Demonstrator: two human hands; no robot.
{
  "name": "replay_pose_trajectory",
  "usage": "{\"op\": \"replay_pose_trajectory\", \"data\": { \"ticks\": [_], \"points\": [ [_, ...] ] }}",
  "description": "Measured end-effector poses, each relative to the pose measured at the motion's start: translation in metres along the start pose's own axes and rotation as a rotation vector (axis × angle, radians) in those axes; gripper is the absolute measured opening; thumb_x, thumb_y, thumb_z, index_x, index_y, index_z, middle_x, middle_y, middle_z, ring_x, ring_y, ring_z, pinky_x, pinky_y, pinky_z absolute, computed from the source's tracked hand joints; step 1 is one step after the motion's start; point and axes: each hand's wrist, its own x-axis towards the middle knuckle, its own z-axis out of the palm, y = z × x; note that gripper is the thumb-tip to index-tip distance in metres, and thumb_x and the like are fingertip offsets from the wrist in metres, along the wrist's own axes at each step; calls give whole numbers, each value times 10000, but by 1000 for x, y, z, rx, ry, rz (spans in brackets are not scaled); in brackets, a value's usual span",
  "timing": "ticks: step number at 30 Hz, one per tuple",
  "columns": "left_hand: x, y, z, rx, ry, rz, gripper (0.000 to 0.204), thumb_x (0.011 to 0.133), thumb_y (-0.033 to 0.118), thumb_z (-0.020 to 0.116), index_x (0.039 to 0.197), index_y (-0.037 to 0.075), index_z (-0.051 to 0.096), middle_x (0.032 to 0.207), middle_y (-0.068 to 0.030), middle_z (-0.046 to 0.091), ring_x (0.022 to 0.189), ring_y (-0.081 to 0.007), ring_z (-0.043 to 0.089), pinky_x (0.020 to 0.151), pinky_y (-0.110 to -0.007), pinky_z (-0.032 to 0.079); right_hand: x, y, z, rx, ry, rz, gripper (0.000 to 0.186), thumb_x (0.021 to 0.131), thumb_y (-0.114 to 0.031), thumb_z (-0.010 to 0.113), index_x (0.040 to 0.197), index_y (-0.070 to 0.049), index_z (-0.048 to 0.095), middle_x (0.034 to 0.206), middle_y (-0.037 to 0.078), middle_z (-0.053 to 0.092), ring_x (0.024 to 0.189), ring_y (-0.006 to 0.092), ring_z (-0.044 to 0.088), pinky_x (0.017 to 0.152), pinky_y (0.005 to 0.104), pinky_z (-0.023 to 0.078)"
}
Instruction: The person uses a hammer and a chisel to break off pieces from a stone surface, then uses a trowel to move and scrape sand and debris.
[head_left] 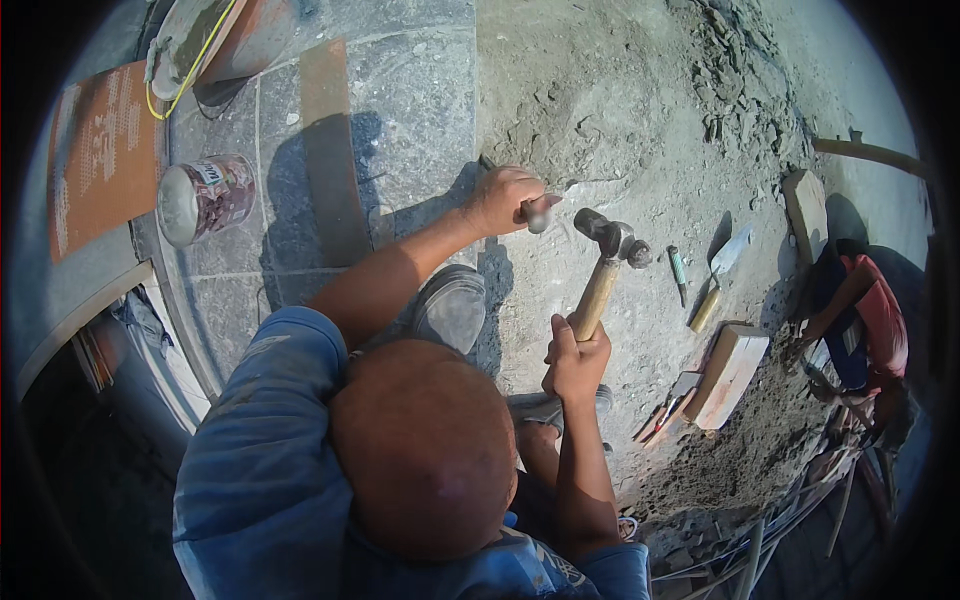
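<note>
My left hand grips a metal chisel against the rough concrete, at the edge of grey stone tiles. My right hand holds a hammer by its wooden handle, the head raised just right of the chisel and apart from it. A green-handled tool and a trowel lie right of the hammer. Farther down lie a pale wooden block and some thin tools.
A bucket with yellow cord, a labelled tub and an orange board are at left. A person in pink crouches at far right. Rubble, a plank and loose sticks lie along the right.
</note>
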Motion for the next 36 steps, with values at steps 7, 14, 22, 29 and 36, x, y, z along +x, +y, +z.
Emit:
{"op": "replay_pose_trajectory", "data": {
  "ticks": [7, 14, 22, 29, 36],
  "points": [
    [-7, 11, -7, -1, 57, -82, 426, 865, 242, 650, 546, 67, 428, 525, -96, 462, 520, -291, 509, 568, -398, 423, -37, -229, -106, 385, 385, -1086, 320, 904, -187, 461, 619, -150, 322, 536, -39, 288, 487, 72, 326, 535, 240, 341],
    [7, 16, 4, -61, 62, 8, 384, 842, 222, 661, 574, 47, 449, 539, -107, 470, 547, -310, 521, 585, -413, 420, 1, 13, 5, -335, -100, -203, 191, 868, -128, 611, 741, -4, 540, 559, 55, 521, 457, 139, 464, 457, 291, 385],
    [-6, 12, -4, -7, 21, -85, 399, 868, 251, 634, 566, 58, 460, 552, -115, 463, 559, -311, 509, 612, -411, 426, -35, -211, -67, 379, 235, -948, 255, 924, -163, 448, 694, -130, 344, 538, -53, 266, 449, 57, 308, 496, 222, 338],
    [2, 12, 2, -112, 95, -32, 418, 842, 183, 667, 560, 33, 398, 524, -113, 412, 518, -309, 457, 592, -410, 392, -7, -13, 15, -130, 260, -779, 222, 896, -154, 534, 723, -85, 412, 532, -24, 430, 439, 72, 397, 461, 274, 392],
    [-15, -3, -14, -13, 58, -64, 376, 842, 231, 658, 577, 63, 451, 546, -104, 466, 562, -293, 521, 611, -404, 406, -6, -117, -16, 159, 191, -393, 146, 859, -63, 596, 788, -34, 472, 537, 0, 436, 434, 91, 428, 427, 245, 362]
  ]
}}
